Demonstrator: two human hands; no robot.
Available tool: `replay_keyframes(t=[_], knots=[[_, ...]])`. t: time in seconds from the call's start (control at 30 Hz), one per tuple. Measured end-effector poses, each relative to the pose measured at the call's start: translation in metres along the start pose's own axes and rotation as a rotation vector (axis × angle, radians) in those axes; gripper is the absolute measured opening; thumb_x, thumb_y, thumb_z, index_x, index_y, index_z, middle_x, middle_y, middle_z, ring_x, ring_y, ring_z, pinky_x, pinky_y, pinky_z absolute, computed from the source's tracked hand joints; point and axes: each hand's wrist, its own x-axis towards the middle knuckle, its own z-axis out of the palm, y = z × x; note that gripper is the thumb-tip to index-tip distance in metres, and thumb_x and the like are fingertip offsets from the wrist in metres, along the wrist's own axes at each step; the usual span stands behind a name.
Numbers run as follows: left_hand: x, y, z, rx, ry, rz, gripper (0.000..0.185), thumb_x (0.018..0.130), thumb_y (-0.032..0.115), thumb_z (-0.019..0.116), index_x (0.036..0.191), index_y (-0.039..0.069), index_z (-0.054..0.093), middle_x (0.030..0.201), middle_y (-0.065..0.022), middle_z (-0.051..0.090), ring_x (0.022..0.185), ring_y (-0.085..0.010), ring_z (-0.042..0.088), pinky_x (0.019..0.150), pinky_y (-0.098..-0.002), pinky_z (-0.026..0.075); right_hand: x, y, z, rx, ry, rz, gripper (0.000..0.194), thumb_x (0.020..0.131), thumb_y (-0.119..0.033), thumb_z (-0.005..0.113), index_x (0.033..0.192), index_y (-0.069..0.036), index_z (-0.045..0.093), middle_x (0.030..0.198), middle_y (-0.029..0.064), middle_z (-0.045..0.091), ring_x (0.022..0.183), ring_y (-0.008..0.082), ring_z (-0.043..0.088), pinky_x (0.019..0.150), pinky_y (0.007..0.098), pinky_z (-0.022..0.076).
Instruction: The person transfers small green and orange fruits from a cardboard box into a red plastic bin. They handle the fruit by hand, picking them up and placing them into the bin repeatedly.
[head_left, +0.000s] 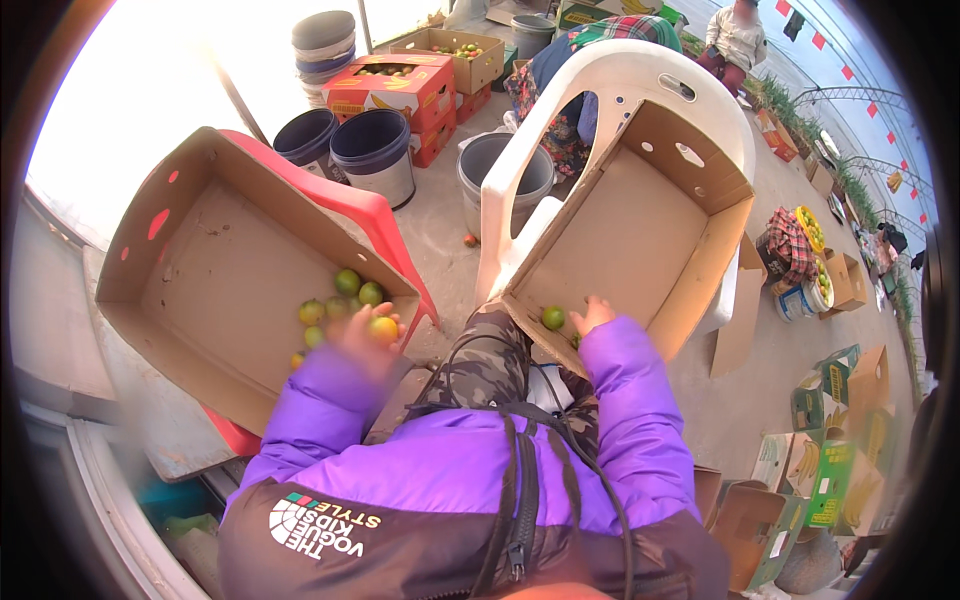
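Observation:
My left hand, blurred, is at the near right corner of a cardboard box on a red plastic chair. A yellow-orange tomato is held in its fingers. Several green tomatoes lie in that corner beside the hand. My right hand is over the near end of a second cardboard box, which rests on a white plastic chair. Its fingers are slightly apart, with no tomato visible in them. A green tomato lies left of them; another is partly hidden below the hand.
A grey bucket stands between the chairs, with dark-rimmed buckets and tomato-filled boxes behind. A person bends beyond the white chair; another person is farther back. Banana cartons are at the right.

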Motion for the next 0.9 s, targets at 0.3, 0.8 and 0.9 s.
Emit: replay_keyframes(t=[0.3,0.8,0.9], knots=[[0.049,0.031,-0.089,-0.161,0.244,0.365,0.049,0.086,0.034,0.062,0.119,0.004,0.041,0.12,-0.0119,0.045,0.102,-0.0245,0.057,0.078,-0.0321,0.055,-0.029,0.026,-0.019,-0.387,-0.237,0.131,0.053,0.076,-0.039,0.069,0.115,-0.004,0.057,0.109,0.0215,0.06,0.104,0.0344,0.058,0.088,0.0432,0.0462],[-0.001,-0.016,0.027,0.245,-0.103,0.006,0.052,0.094,0.039,0.046,0.135,0.01,0.034,0.125,-0.011,0.046,0.112,-0.0235,0.05,0.081,-0.0348,0.049,-0.015,0.0,-0.025,0.54,-0.071,-0.244,0.054,0.078,-0.028,0.068,0.122,-0.001,0.05,0.113,0.0207,0.058,0.108,0.0302,0.057,0.09,0.0377,0.0454],[-0.005,-0.034,0.051,0.275,-0.236,-0.1,0.053,0.094,0.041,0.045,0.135,0.01,0.034,0.126,-0.011,0.045,0.109,-0.0227,0.051,0.077,-0.035,0.05,-0.05,-0.055,-0.036,1.056,-0.464,-0.698,0.058,0.084,-0.019,0.067,0.132,0.0,0.04,0.115,0.012,0.056,0.105,0.019,0.055,0.093,0.0324,0.043]])
